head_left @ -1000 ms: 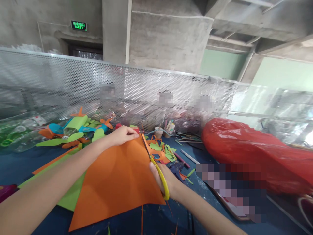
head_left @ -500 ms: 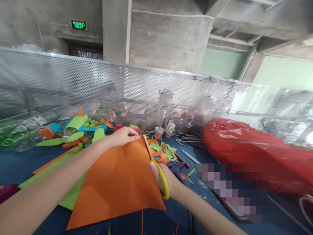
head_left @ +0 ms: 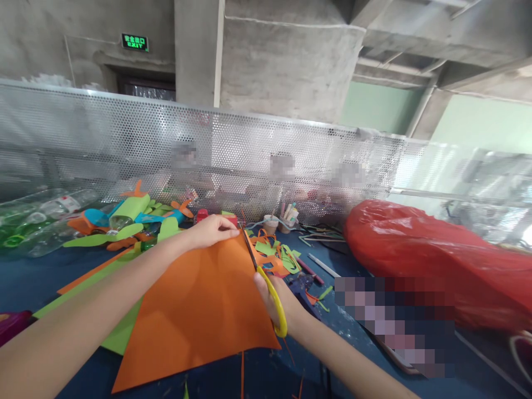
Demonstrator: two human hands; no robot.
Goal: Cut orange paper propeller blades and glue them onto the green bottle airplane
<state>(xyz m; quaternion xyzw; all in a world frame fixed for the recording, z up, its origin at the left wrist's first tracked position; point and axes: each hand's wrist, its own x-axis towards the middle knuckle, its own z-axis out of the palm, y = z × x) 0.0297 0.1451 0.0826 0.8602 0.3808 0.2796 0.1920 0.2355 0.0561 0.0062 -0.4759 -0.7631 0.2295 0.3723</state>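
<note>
A large orange paper sheet (head_left: 199, 305) is lifted over the blue table (head_left: 37, 277). My left hand (head_left: 211, 230) pinches its far corner. My right hand (head_left: 278, 305) grips yellow-handled scissors (head_left: 266, 280), whose blades run along the sheet's right edge up toward my left fingers. A thin orange strip (head_left: 260, 252) hangs off beside the blades. A green sheet (head_left: 118, 338) lies under the orange one.
Orange and green paper scraps (head_left: 278, 257) lie beyond the scissors. Plastic bottles (head_left: 33, 221) and coloured paper crafts (head_left: 128, 219) crowd the left. A red plastic bag (head_left: 432, 260) fills the right. Cups of pens (head_left: 286, 217) stand before a perforated metal screen (head_left: 249, 155), with people behind it.
Almost nothing has moved. The orange sheet's lower left corner has sunk slightly, and both hands keep their grips in place.
</note>
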